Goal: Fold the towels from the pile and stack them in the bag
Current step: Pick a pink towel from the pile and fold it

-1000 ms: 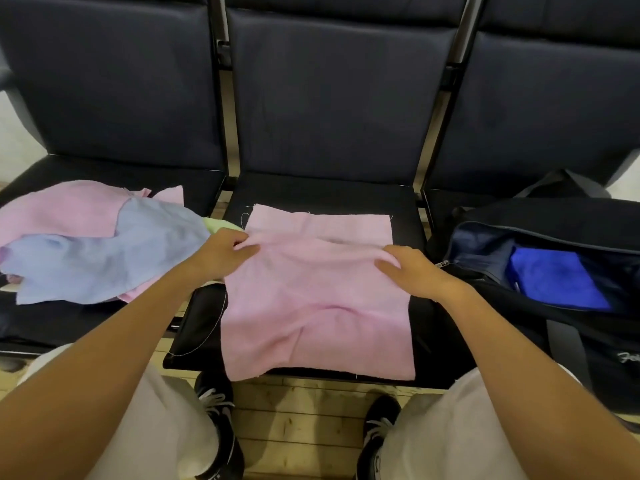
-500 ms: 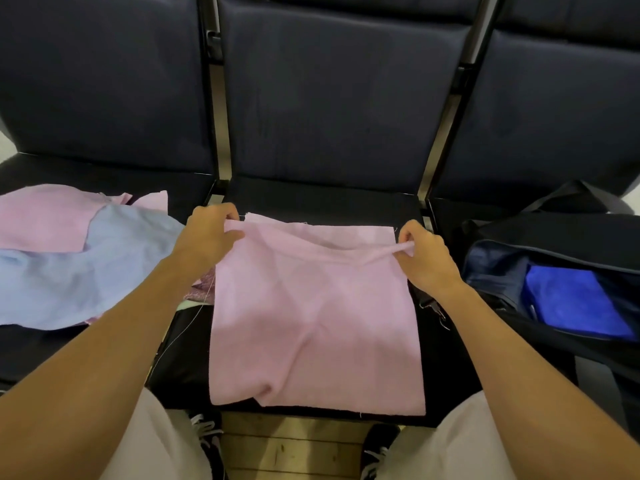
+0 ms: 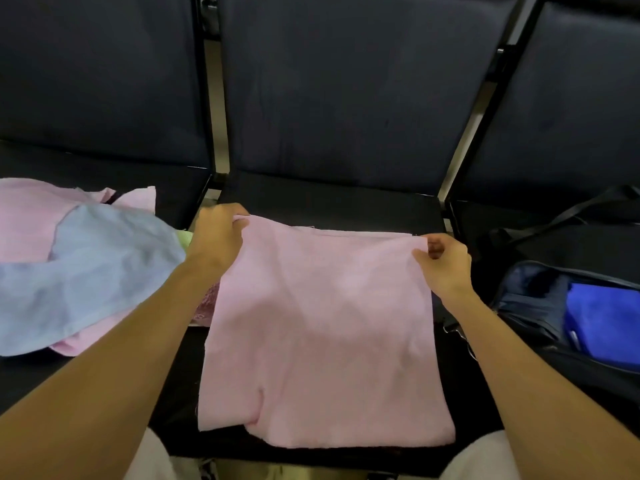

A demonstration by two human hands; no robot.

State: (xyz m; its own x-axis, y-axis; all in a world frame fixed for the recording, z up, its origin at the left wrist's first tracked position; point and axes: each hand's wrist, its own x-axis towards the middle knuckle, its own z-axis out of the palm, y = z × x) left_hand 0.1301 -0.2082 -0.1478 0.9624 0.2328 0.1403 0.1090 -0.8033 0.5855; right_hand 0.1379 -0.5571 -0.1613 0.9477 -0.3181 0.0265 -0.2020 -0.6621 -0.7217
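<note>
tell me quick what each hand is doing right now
Left hand: pinching the far left corner of the pink towel.
Right hand: pinching the same towel's far right corner.

Bare forearms, no sleeves; light beige trousers (image 3: 149,459).

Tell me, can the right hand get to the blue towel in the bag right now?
Probably yes. The bag stands open just right of the right hand, with the blue towel uncovered inside. But that hand is pinching the pink towel, so it would have to let go first.
</note>
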